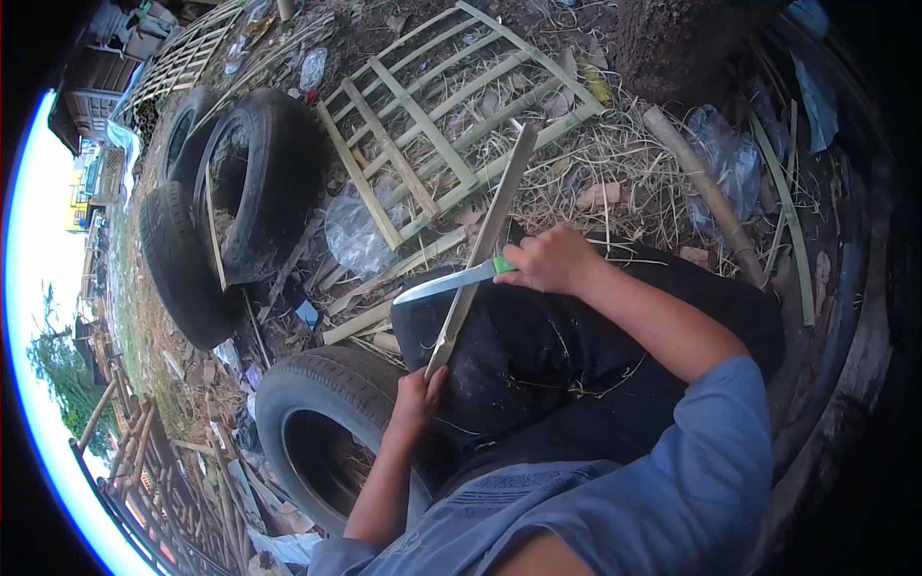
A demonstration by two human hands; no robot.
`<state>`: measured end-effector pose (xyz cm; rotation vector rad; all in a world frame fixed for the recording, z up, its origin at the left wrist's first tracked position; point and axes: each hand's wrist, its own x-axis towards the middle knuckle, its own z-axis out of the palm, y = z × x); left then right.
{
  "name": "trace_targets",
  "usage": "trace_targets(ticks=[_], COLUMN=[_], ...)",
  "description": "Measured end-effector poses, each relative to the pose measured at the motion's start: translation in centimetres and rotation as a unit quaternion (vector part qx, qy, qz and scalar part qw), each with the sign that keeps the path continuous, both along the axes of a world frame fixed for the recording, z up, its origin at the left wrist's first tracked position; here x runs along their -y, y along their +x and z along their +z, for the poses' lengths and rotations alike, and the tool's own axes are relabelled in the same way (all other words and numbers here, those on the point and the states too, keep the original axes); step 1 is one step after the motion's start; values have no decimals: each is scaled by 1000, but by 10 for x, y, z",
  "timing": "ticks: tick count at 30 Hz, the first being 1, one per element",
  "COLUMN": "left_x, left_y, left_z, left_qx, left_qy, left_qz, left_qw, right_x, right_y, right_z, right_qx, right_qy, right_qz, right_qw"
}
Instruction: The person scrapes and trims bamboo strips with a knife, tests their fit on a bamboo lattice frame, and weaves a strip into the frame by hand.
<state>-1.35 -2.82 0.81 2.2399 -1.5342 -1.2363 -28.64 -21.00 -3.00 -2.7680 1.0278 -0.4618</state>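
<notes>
A long split bamboo strip [492, 223] slants across the person's dark trousers, its lower end held in my left hand [419, 396]. My right hand [551, 261] is closed round the green handle of a knife [444, 284]. The pale blade points left and crosses the strip around its middle; whether it cuts in cannot be made out. Beyond the knees, a lattice of bamboo strips [423, 126] lies on the straw-covered ground.
One tyre [322, 379] lies beside my left forearm, and several more [274, 182] stand at the upper left. A tree trunk [682, 48] rises at the top right, near a thick stick [704, 187]. Plastic bags [360, 233] and loose strips litter the ground.
</notes>
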Motion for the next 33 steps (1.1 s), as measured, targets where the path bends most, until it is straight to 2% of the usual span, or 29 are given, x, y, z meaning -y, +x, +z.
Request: trace_targets(ticks=[2,4,5,7,9,11,12,14,15,17,19,21,22,24,25,26,27,28,29,32,33], left_x=[-3,-8,-2,2,-3,1,-1,-8,-7,-3,-1,-5,-8,-8,-4,-2,0,-1,-2,9,9], left_y=[3,3,-1,-3,-4,-7,-7,-7,-8,-9,-10,-14,-11,4,9,14,20,27,25,21,22], left_z=[-9,-7,0,3,-4,-6,-4,-4,-4,1,6,5,1,-10,-13,-14,-17,-26,-22,-13,-13], left_qx=[-2,-6,0,6,-4,-11,-13,-4,0,18,23,15,17,-5,-5,-62,-117,-152,-148,-177,-176], left_qy=[-10,-14,-4,-1,-73,-67,-55,-70,-95,-99,-40,-42,-52,-63,-63,-4,57,48,58,71,71], left_qz=[3,20,12,7,-14,-4,10,4,5,0,-1,11,3,-26,-28,8,45,40,38,51,47], left_qw=[1000,1000,1000,1000,997,998,998,998,995,995,999,999,999,998,998,998,990,986,987,980,981], right_x=[36,79,77,64,48,29,17,4,9,30,83,116,109,66,48,32,16,0,-9,-19,-16], right_y=[-25,-80,-76,-67,-54,-48,-41,-28,-30,-45,-92,-139,-134,-104,-92,-78,-67,-56,-46,-25,-26], right_z=[-28,-18,-17,-12,8,2,-5,-17,-19,-26,-47,-35,-20,5,0,-11,-6,-10,-10,-35,-39], right_qx=[77,3,1,18,49,49,52,90,95,67,146,180,190,66,120,169,186,239,244,299,427], right_qy=[-28,48,45,67,68,16,22,72,66,-17,121,192,190,202,216,254,252,218,237,200,458], right_qz=[-56,-266,-258,-327,-268,-140,-145,-79,-85,-62,-323,-524,-526,-429,-389,-385,-362,-346,-339,-346,-365], right_qw=[995,963,965,942,960,989,988,990,990,996,927,810,807,878,887,871,878,881,877,867,689])
